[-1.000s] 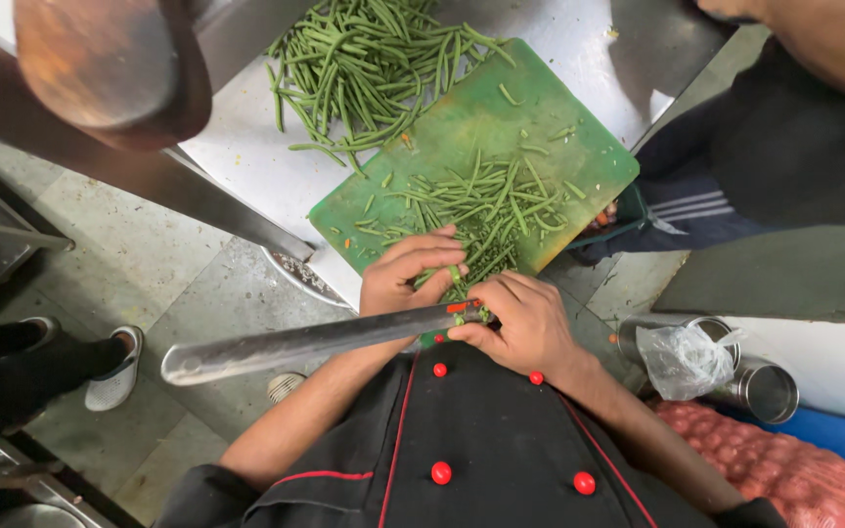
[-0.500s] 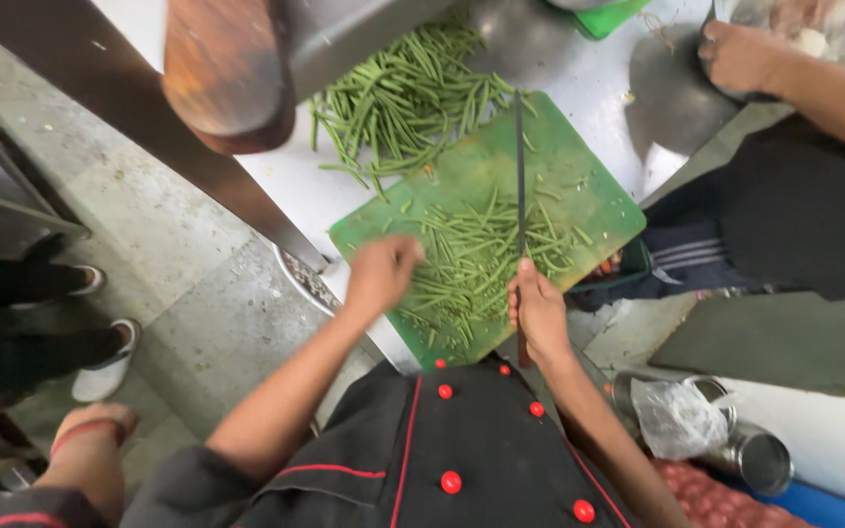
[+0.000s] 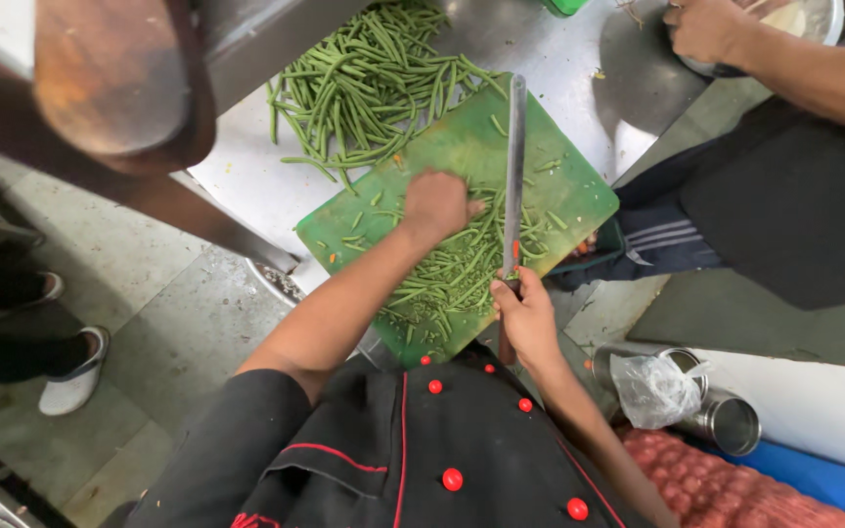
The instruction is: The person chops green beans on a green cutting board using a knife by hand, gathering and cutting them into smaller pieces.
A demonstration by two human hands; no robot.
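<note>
A stainless steel counter [image 3: 256,186] runs across the top of the scene, standing over a grey, stained tile floor [image 3: 158,313], with a dark wooden block [image 3: 110,78] looming at the upper left edge. On the steel lies a green cutting board [image 3: 569,186], set at an angle and scuffed pale in places, one corner hanging towards the person at work. Behind the board a loose heap of whole green beans [image 3: 364,88] spreads over the counter, long, thin and tangled. A second lot, the trimmed beans [image 3: 452,274], lies on the board itself in a rough band running down to its near corner (shorter pieces, many lying roughly the same way, a few strays scattered towards the board's edges).

The person wears a black jacket with red buttons [image 3: 403,460]. The left hand [image 3: 434,205] rests palm down on the upper end of that band, fingers curled over the beans and pressing into them. The right hand [image 3: 525,318] is clenched round the handle of a long knife [image 3: 513,176], whose narrow blade stretches straight up the board, just beside the left hand.

At the upper right another person's hand [image 3: 701,27] reaches over a metal bowl [image 3: 814,24]. Lower right, steel tins [image 3: 726,420] stand by a crumpled plastic bag [image 3: 652,386].
</note>
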